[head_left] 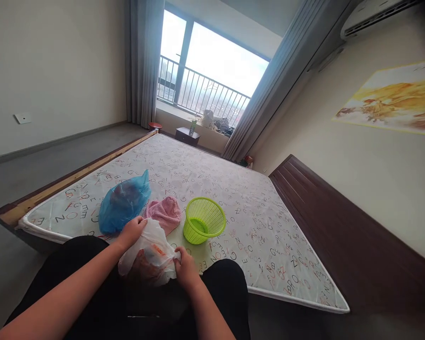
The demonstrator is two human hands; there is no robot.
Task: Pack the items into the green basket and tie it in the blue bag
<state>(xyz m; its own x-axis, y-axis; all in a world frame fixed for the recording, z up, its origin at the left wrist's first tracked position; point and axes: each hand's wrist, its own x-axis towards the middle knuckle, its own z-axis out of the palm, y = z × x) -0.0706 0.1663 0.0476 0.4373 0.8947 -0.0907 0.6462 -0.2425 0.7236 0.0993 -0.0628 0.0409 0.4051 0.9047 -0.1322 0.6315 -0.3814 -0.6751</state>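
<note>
A white plastic bag (152, 257) with orange print hangs between my hands at the mattress edge, close to my knees. Reddish contents show dimly through it; their kind cannot be made out. My left hand (133, 231) is closed on the bag's upper left part. At its right side, my right hand (186, 267) grips a bunched end of the bag. Just beyond lies a crumpled pink cloth (166, 212). A blue plastic bag (125, 203) with something dark inside sits to the left. To the right stands a lime green plastic basket (203, 222), upright.
The letter-printed mattress (255, 236) stretches ahead, with a wooden bed rail (74, 174) on the left and a dark headboard (340, 236) on the right. Beyond its far end are a small nightstand (187, 136), a window with a railing, and grey curtains (143, 61).
</note>
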